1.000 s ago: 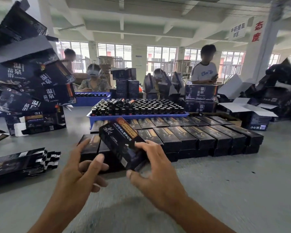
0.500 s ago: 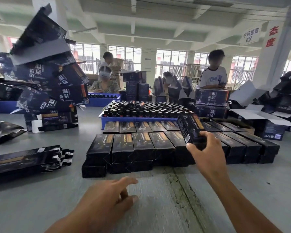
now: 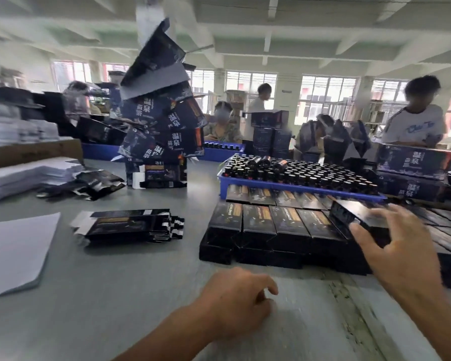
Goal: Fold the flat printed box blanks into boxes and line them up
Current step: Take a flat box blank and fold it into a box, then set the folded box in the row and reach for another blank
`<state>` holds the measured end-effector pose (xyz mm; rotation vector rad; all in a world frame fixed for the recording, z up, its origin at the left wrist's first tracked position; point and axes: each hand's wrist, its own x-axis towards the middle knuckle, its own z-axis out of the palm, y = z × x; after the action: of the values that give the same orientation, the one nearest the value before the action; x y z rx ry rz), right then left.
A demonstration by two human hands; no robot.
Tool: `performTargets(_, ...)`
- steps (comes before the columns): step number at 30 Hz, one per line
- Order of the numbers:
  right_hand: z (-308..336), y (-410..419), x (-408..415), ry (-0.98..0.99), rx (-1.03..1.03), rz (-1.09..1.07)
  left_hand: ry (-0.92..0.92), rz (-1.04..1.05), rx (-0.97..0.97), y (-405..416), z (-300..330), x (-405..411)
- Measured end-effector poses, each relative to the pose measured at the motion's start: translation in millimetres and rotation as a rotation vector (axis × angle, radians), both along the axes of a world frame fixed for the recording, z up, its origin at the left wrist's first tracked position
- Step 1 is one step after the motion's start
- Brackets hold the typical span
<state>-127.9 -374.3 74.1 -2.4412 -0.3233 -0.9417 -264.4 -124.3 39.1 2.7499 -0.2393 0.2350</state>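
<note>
Head view, so going from 9 o'clock across: a white sheet (image 3: 13,251) lies flat on the grey table (image 3: 120,295) at the far left edge, and just past it, around 10 o'clock, sits the stack of flat box blanks (image 3: 130,225), long axis running left-right across the table, striped flaps poking out the right end. Behind that at 11 o'clock there's a messy tower of bigger printed cartons (image 3: 162,126) leaning every which way.

Down at 6 o'clock the person's left hand (image 3: 235,300) rests on the table, fingers loosely curled, holding nothing.

Center-right, 1 to 2 o'clock, the row of folded boxes (image 3: 271,225) is lined up side by side, each one's long axis pointing away from the camera toward the blue tray of bottles (image 3: 297,175) right behind them.

At 3 o'clock the right hand (image 3: 396,254) has a folded box (image 3: 354,212) pinched between thumb and fingers, right on top of the row. That box is skewed, long axis running from upper left to lower right, not matching its neighbours. It's motion-blurred, so can't tell whether it's touching the boxes under it.
</note>
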Motion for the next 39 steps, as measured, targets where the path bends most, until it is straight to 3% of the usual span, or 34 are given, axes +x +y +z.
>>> performTargets(2,-9.4,9.9,-25.3,-0.034,0.069,0.113,-0.113,0.059,-0.08,3.0,2.0,-0.9)
performTargets(4,-18.1,19.0,-49.4,0.173,0.101,0.264,-0.276,0.141,-0.187,9.0,8.3,-2.6)
performTargets(7,-42.0,27.7,-58.3,0.352,-0.117,0.41,-0.467,0.331,-0.336,30.5,20.0,-1.8)
performTargets(10,-52.3,32.9,-53.2,0.402,-0.234,0.512,-0.56,0.601,-0.343,73.1,26.5,7.0)
performTargets(13,-44.8,34.9,-58.2,0.457,-0.248,0.587,-0.517,0.83,-0.286,122.3,18.0,16.4)
performTargets(16,-40.2,39.9,-63.1,0.429,-0.261,0.625,-0.311,0.942,-0.059,160.5,-6.6,21.3)
performTargets(20,-42.4,43.5,-71.6,0.328,-0.224,0.615,-0.066,0.969,0.13,196.2,-36.1,19.7)
performTargets(23,-42.4,40.2,-67.7,0.39,-0.151,0.632,-0.11,0.996,0.248,203.7,-38.7,16.3)
performTargets(28,-44.9,41.6,-59.2,0.382,-0.232,0.658,-0.192,1.002,0.313,192.7,-22.9,10.5)
performTargets(33,-41.1,43.0,-64.0,0.346,-0.241,0.594,-0.41,1.039,0.395,183.3,-1.1,-13.7)
performTargets(36,-33.9,44.3,-67.6,0.432,-0.238,0.566,-0.598,0.966,0.394,163.1,14.1,-24.6)
performTargets(39,-28.0,43.2,-70.5,0.629,0.059,0.633,-0.84,0.689,0.464,115.6,21.8,-24.4)
